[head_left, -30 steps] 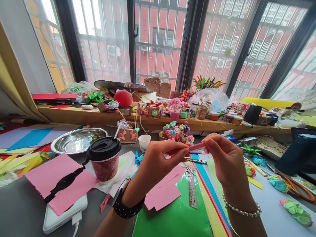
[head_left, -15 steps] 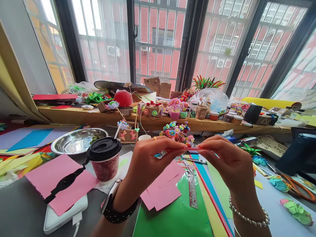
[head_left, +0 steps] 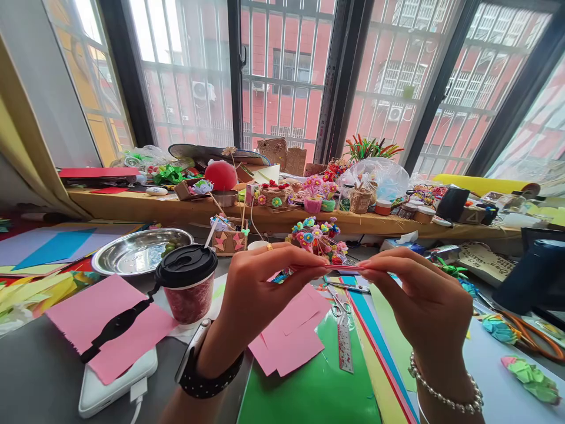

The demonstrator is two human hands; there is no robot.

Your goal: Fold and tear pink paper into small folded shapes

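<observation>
Between my hands is a piece of pink paper (head_left: 343, 268), seen nearly edge-on as a thin strip, so its full shape is hidden. My left hand (head_left: 260, 288) pinches its left end between thumb and fingers. At the other end, the thumb and fingers of my right hand (head_left: 424, 300) are closed on it. Below lie loose pink paper pieces (head_left: 293, 347) on a glossy green sheet (head_left: 309, 394). Small scissors (head_left: 341, 306) and a clear patterned ruler (head_left: 345, 347) rest just right of them.
A lidded paper cup (head_left: 188, 294) stands left of my left wrist, before a metal plate (head_left: 110, 265). Nearer are a white power bank (head_left: 97, 394) and a larger pink sheet (head_left: 136, 335). Orange-handled scissors (head_left: 541, 341) lie right. Crafts crowd the windowsill (head_left: 176, 209).
My hands have drawn slightly apart, left hand leftward and right hand rightward, baring more of the pink paper between them. Both still grip it.
</observation>
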